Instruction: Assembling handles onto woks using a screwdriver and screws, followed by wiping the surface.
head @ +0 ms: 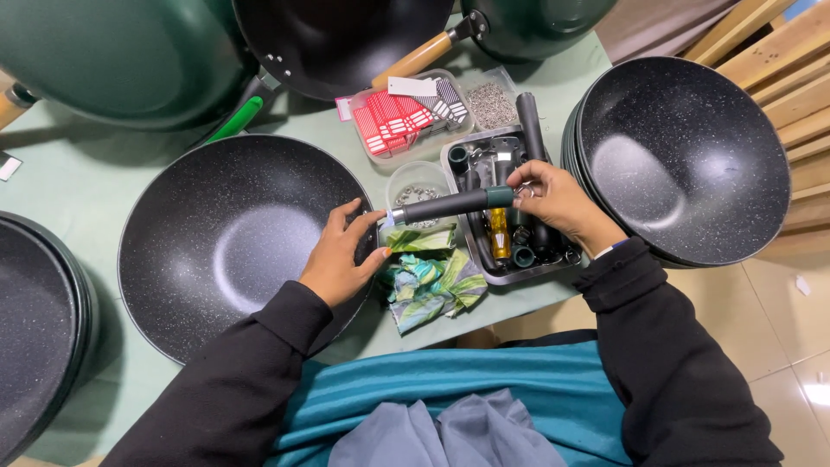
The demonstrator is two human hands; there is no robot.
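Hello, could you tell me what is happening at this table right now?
A person in black sleeves is working on a speckled black wok on a green-covered table. The left hand rests on the wok's rim, while the right hand holds a dark handle lying level, its metal end pointing at that rim. Below it lie a patterned cloth and a metal tray of parts. More woks are stacked at the right.
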